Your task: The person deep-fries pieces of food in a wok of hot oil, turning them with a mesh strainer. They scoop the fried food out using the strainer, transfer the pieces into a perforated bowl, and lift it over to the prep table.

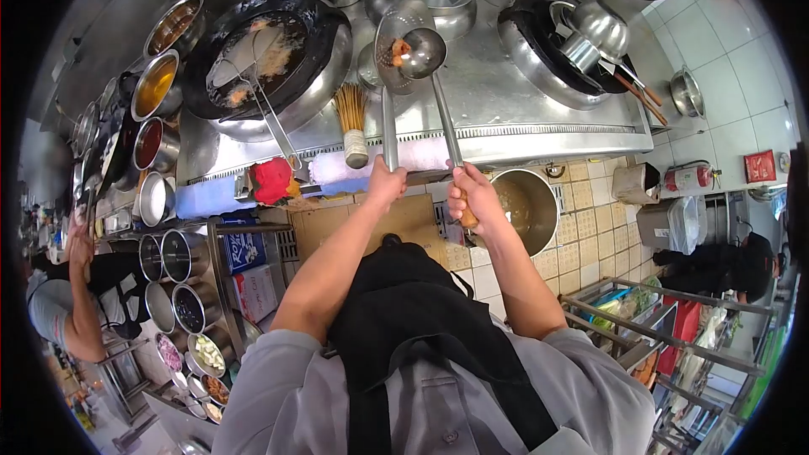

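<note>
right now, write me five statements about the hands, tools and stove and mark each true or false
1. The left hand grips the skimmer. True.

2. The right hand grips the brush. False: it grips the ladle; the brush is at the front part of the stove, away from both hands.

3. In this view, the bowl of the ladle overlaps the skimmer. True.

4. The person's apron is white. False: the apron is black.

5. The wok on the left has pieces of food in it. True.
</note>
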{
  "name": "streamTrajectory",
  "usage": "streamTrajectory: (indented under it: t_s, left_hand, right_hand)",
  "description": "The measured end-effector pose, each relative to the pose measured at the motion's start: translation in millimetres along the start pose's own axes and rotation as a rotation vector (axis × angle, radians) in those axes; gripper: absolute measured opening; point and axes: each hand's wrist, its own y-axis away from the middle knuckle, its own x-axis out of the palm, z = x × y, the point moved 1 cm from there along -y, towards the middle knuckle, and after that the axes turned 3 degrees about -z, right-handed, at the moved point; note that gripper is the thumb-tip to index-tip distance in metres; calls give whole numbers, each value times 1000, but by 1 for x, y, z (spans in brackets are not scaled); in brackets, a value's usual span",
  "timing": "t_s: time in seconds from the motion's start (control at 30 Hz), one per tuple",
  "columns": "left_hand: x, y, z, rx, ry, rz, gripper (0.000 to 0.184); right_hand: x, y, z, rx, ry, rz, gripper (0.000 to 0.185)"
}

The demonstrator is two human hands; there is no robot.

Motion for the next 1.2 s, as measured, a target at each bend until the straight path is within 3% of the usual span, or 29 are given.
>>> streamTrajectory:
  t_s: [0.03, 0.1, 0.17, 0.2, 0.27, 0.37, 0.47, 0.5, 0.63, 0.7, 0.8, 0.87, 1.0, 1.07, 1.2]
  left_hand:
    - [-1, 1, -5, -49, 83, 31, 22]
    - [0, 5, -15, -101, 161, 62, 19]
    - [5, 3, -30, -283, 551, 183, 12]
    - [4, -2, -30, -278, 549, 187, 12]
    - [-3, -15, -21, -445, 836, 294, 12]
    - [-10, -27, -16, -495, 997, 373, 10]
    - [-14, -36, -10, -435, 892, 393, 9]
    - [-11, -27, -16, -440, 768, 264, 9]
    - [-19, 13, -11, -391, 600, 94, 13]
    - [-47, 29, 12, -162, 486, 14, 23]
    - [-112, 28, 29, -136, 472, -213, 32]
    - [-140, 22, 8, -109, 843, -460, 37]
    - [-157, 14, -65, -140, 852, -250, 30]
    - [-170, -1, -77, 49, 572, -218, 23]
    - [-186, 4, -122, 185, 756, -171, 19]
  right_hand:
    - [-4, -1, 2, 0, -2, -2, 28]
    - [-8, 0, 6, 150, -412, 311, 29]
    - [-5, 2, 11, 190, -493, 357, 29]
    - [-3, 4, 13, 236, -572, 398, 30]
    - [0, 8, 15, 222, -549, 407, 31]
    - [6, 13, 20, 193, -494, 413, 31]
    - [10, 16, 24, 164, -450, 410, 31]
    - [12, 17, 26, 148, -430, 410, 32]
    - [16, 21, 34, 111, -379, 417, 33]
    - [18, 23, 38, 91, -346, 413, 32]
    - [25, 23, 43, 101, -333, 428, 27]
    - [33, 17, 47, 98, -298, 442, 27]
    - [63, -2, 58, 91, -277, 512, 25]
    - [82, -14, 60, 78, -258, 543, 25]
    - [130, -44, 58, 94, -186, 547, 25]
